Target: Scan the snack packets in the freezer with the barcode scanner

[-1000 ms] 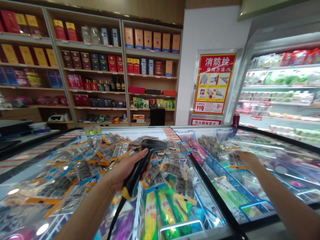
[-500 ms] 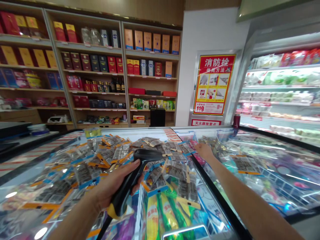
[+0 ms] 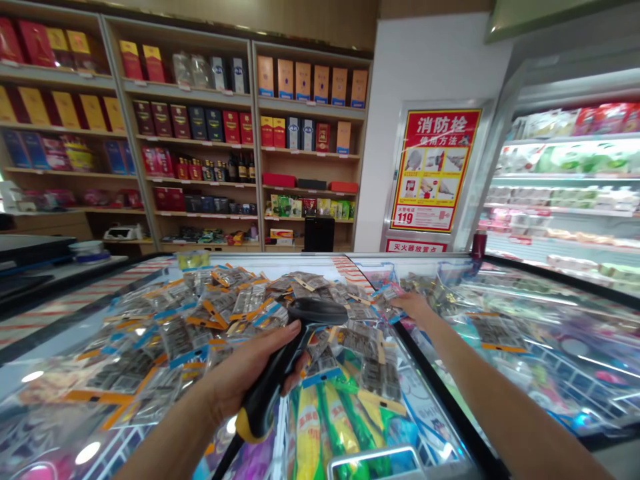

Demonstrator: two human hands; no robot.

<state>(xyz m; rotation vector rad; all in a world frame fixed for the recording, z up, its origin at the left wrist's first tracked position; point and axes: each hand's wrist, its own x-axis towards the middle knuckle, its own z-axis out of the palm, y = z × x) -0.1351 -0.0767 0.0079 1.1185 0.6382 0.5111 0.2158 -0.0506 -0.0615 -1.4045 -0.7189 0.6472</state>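
Note:
My left hand point(image 3: 257, 373) is wrapped round a black barcode scanner point(image 3: 273, 380) with a yellow lower end and a cable. The scanner's head points away to the right, above the packets. Farther off, my right hand point(image 3: 415, 308) has its fingers closed on a small clear snack packet point(image 3: 386, 301) with a blue edge, at the right side of the pile. Many similar snack packets point(image 3: 180, 333) with dark contents and orange or blue edges lie heaped on the glass freezer lid, left of and beyond the scanner.
A black lid rail point(image 3: 435, 383) runs between the freezer's glass panels. Corn in yellow-green wrappers point(image 3: 307, 427) shows below the glass. Another packet point(image 3: 497, 331) lies at right. Shelves of boxes point(image 3: 300, 143) and a lit fridge point(image 3: 570, 193) stand behind.
The scanner in my left hand has shifted slightly right in view. Near my right fingers, a blue-edged packet has come up and shows more clearly. The view has turned slightly left.

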